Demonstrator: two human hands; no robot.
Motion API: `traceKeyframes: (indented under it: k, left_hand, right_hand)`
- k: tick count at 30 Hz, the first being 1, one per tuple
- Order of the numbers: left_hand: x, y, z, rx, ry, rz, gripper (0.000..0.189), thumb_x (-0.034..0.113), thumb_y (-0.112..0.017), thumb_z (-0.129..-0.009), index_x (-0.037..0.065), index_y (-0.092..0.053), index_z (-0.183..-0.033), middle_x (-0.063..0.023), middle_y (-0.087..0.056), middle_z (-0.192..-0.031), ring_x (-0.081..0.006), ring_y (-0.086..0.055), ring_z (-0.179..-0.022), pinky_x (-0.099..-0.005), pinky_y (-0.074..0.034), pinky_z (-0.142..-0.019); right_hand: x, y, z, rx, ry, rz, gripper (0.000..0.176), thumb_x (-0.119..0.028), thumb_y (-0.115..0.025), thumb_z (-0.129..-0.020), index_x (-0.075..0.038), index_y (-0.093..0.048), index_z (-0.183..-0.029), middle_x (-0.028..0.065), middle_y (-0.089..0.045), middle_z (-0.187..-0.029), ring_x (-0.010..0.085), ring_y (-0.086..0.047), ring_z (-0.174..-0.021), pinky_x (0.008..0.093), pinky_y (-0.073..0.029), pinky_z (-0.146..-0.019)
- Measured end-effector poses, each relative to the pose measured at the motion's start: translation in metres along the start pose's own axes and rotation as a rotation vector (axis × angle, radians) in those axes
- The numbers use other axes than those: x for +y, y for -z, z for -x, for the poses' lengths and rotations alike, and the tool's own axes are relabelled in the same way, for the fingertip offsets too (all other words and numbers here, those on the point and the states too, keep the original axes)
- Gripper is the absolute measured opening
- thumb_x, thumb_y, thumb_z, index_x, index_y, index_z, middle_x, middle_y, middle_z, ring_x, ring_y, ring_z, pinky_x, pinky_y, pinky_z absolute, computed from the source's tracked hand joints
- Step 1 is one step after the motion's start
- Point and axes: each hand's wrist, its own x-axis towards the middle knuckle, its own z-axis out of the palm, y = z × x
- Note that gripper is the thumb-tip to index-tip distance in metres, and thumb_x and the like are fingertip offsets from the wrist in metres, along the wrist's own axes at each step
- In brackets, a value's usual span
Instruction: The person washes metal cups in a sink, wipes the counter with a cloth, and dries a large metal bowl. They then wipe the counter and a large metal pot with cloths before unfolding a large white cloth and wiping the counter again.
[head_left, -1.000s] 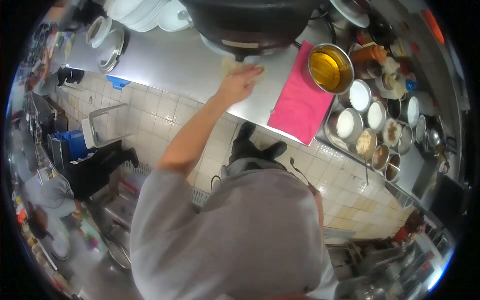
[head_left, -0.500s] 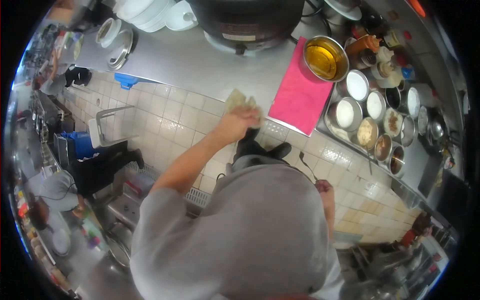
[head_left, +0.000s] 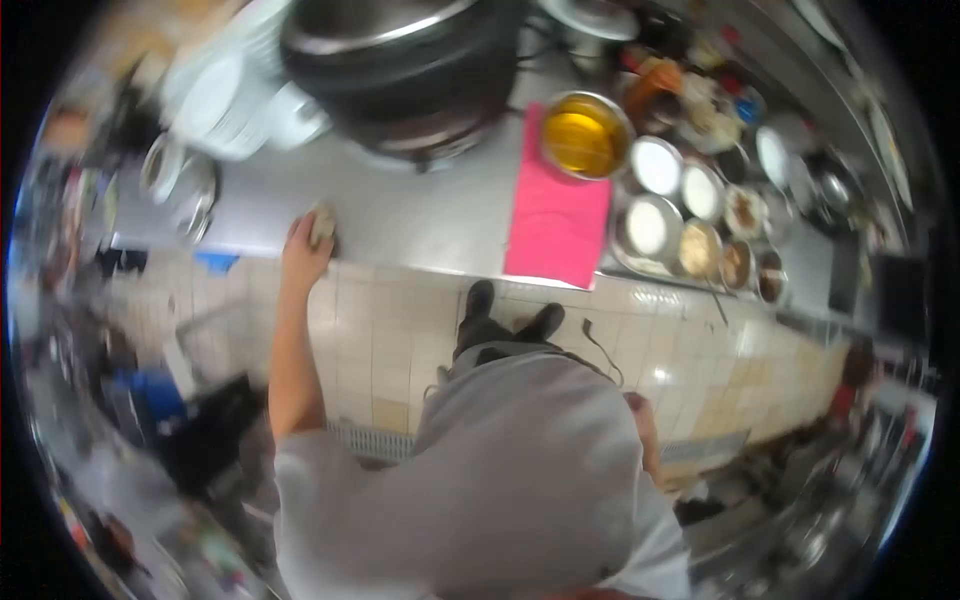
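My left hand (head_left: 303, 252) is closed on a pale crumpled cloth (head_left: 322, 224) and presses it on the front edge of the steel counter (head_left: 420, 215), left of the big black pot (head_left: 395, 60). My right hand (head_left: 640, 412) hangs low at my right side, beside my grey shirt; it is partly hidden and blurred, and I cannot make out its fingers or anything in it.
A pink cloth (head_left: 557, 215) hangs over the counter edge. Beside it stand a bowl of yellow oil (head_left: 585, 135) and several round metal seasoning containers (head_left: 690, 215). White plates (head_left: 225, 95) are stacked at the back left. The tiled floor (head_left: 400, 330) and my black shoes (head_left: 505, 315) lie below.
My left hand has moved the cloth leftward along the counter edge, from beside the pink cloth to left of the pot. The view has swung and blurred.
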Motion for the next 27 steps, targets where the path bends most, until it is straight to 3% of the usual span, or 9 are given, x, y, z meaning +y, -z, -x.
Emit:
traceKeyframes:
  k: [3,6,10,12,13,15,18,22,27]
  left_hand:
    - [0.019,-0.018,-0.003,-0.098,0.094,-0.203,0.055,0.008,-0.062,-0.082,0.006,-0.052,-0.136,-0.0269,-0.058,-0.117,-0.0456,-0.057,-0.105,-0.0485,-0.049,-0.091]
    - [0.033,-0.036,0.013,-0.171,-0.016,-0.225,0.058,0.006,-0.064,-0.081,0.006,-0.052,-0.137,-0.0283,-0.057,-0.120,-0.0460,-0.057,-0.108,-0.0493,-0.048,-0.092]
    - [0.061,-0.052,0.038,-0.248,-0.253,-0.206,0.059,0.005,-0.066,-0.079,0.007,-0.055,-0.136,-0.0287,-0.058,-0.122,-0.0463,-0.057,-0.111,-0.0479,-0.048,-0.096]
    - [0.048,-0.066,0.038,-0.476,-0.051,0.111,0.058,0.005,-0.067,-0.079,0.006,-0.056,-0.136,-0.0241,-0.062,-0.122,-0.0381,-0.061,-0.112,-0.0419,-0.049,-0.097]
    - [0.065,-0.061,0.033,-0.484,-0.071,0.105,0.058,0.005,-0.067,-0.079,0.006,-0.056,-0.136,-0.0241,-0.062,-0.122,-0.0381,-0.061,-0.112,-0.0419,-0.049,-0.097]
    - [0.107,-0.042,0.027,-0.623,0.217,0.464,0.055,0.003,-0.065,-0.081,0.004,-0.055,-0.135,-0.0167,-0.066,-0.116,-0.0258,-0.064,-0.106,-0.0349,-0.050,-0.092]
    - [0.201,-0.017,0.020,-0.558,0.072,0.535,0.049,0.001,-0.064,-0.083,0.000,-0.056,-0.130,-0.0124,-0.065,-0.115,-0.0175,-0.062,-0.103,-0.0304,-0.050,-0.088]
    - [0.343,0.003,0.031,-0.620,0.080,0.675,0.043,0.000,-0.064,-0.083,0.000,-0.056,-0.125,-0.0112,-0.066,-0.114,-0.0171,-0.063,-0.101,-0.0303,-0.051,-0.087]
    - [0.479,-0.016,0.091,-0.768,-0.116,0.842,0.043,-0.003,-0.069,-0.081,0.001,-0.058,-0.123,-0.0057,-0.065,-0.111,-0.0145,-0.061,-0.099,-0.0275,-0.050,-0.086]
  right_hand:
    - [-0.022,-0.004,0.011,0.111,0.023,0.026,0.015,-0.007,-0.057,-0.089,0.003,-0.068,-0.094,0.0075,-0.067,-0.077,0.0130,-0.060,-0.073,0.0303,-0.050,-0.068]
    - [-0.034,-0.018,0.016,0.185,0.003,-0.058,0.015,-0.010,-0.060,-0.093,0.004,-0.067,-0.095,0.0069,-0.068,-0.082,0.0142,-0.062,-0.079,0.0295,-0.051,-0.073]
    - [-0.057,-0.036,0.031,0.213,-0.058,-0.039,0.017,-0.005,-0.056,-0.084,0.000,-0.068,-0.095,0.0118,-0.068,-0.079,0.0161,-0.059,-0.073,0.0328,-0.050,-0.069]
    - [-0.035,-0.044,0.035,0.179,-0.060,-0.053,0.019,-0.006,-0.054,-0.083,-0.001,-0.069,-0.095,0.0123,-0.068,-0.079,0.0171,-0.059,-0.073,0.0337,-0.050,-0.070]
    - [-0.024,-0.043,0.041,0.190,-0.066,-0.071,0.019,-0.006,-0.054,-0.083,-0.001,-0.069,-0.095,0.0123,-0.068,-0.079,0.0171,-0.059,-0.073,0.0337,-0.050,-0.070]
    - [-0.003,-0.039,0.045,0.183,-0.080,0.038,0.019,-0.009,-0.056,-0.083,0.000,-0.069,-0.094,0.0124,-0.068,-0.078,0.0182,-0.060,-0.073,0.0346,-0.050,-0.070]
    - [0.037,-0.031,0.057,0.257,-0.180,-0.101,0.019,-0.012,-0.059,-0.084,0.000,-0.069,-0.094,0.0118,-0.068,-0.077,0.0190,-0.062,-0.073,0.0348,-0.051,-0.070]
    - [0.076,-0.004,0.071,0.289,-0.223,-0.148,0.020,-0.014,-0.060,-0.085,0.000,-0.070,-0.095,0.0115,-0.069,-0.078,0.0187,-0.063,-0.074,0.0344,-0.051,-0.071]
    - [0.174,0.022,0.076,0.394,-0.146,-0.372,0.018,-0.013,-0.059,-0.087,0.000,-0.069,-0.093,0.0099,-0.068,-0.076,0.0172,-0.063,-0.073,0.0325,-0.050,-0.070]
